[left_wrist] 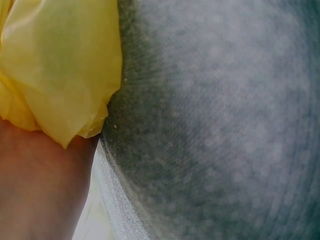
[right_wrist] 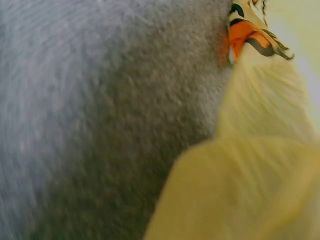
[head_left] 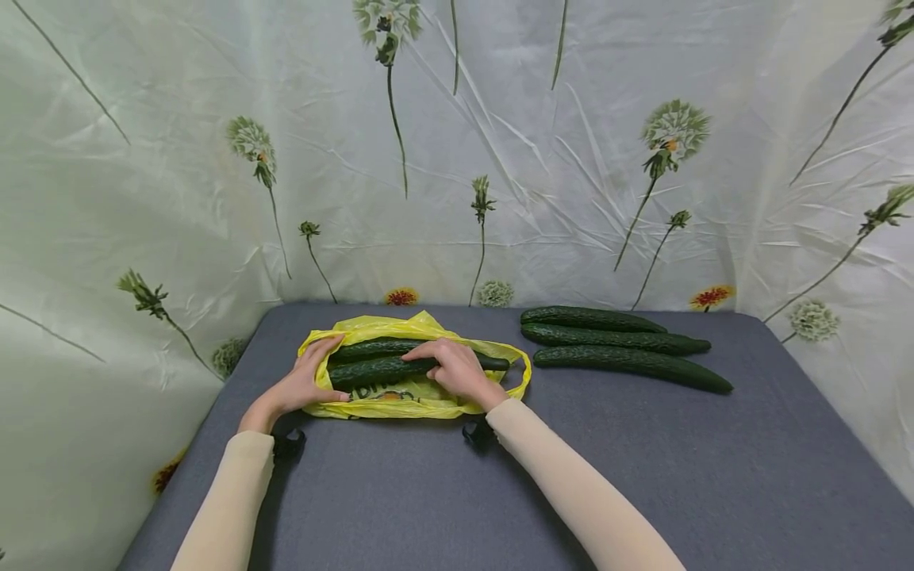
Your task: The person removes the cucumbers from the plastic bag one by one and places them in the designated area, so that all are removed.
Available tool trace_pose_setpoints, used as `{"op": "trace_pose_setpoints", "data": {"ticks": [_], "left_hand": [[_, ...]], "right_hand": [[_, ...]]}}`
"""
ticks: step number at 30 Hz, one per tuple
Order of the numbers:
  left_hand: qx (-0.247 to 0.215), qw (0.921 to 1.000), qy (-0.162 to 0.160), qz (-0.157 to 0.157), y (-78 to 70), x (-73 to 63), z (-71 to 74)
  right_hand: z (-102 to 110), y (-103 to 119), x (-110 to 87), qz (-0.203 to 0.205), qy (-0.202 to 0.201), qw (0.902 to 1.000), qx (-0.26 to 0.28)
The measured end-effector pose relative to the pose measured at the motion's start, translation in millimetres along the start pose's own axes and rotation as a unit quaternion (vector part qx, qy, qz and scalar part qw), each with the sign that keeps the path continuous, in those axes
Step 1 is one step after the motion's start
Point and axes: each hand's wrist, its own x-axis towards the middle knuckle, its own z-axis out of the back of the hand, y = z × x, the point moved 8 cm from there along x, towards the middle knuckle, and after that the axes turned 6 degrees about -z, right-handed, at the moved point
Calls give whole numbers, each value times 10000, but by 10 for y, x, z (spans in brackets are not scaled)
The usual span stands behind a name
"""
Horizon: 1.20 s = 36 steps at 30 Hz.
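Observation:
A yellow plastic bag [head_left: 435, 409] lies on its side on the grey table with its mouth spread toward the head camera. Inside it two dark green cucumbers lie side by side, a rear cucumber [head_left: 378, 347] and a front cucumber [head_left: 374, 371]. At the bag's left end my left hand [head_left: 300, 387] holds the plastic, thumb at the near edge and fingers at the far edge. My right hand [head_left: 462, 373] grips the front cucumber from above, index finger stretched along it. Yellow plastic hides the left fingers in the left wrist view; the right wrist view shows mostly bag.
To the right of the bag, three more cucumbers [head_left: 631, 360] lie roughly parallel near the table's back edge. The grey tabletop [head_left: 400, 500] extends toward me. Behind and beside it hangs a pale curtain [head_left: 557, 159] printed with dandelions.

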Motion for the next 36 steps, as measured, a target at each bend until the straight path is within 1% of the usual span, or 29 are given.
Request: {"op": "trace_pose_setpoints", "data": {"ticks": [8,13,20,31,36], "left_hand": [[-10,10000,12,-10,-20,-4,10],[1,10000,2,-64,-21,-2,13],[-30,9999,-10,-142,-54,-9,11],[-93,9998,3,-151,-65,-12,12],[-84,9999,1,-107,-39,-7,0]], "right_hand": [[126,-27,-48,11,25,10000,9],[198,-68,-87,-96,-4,10000,23],[242,-157,-174,-173,-2,9998,52],[361,-286,-329,-218,-93,9991,350],[391,-387,-385,-417,-58,9979,485]]}}
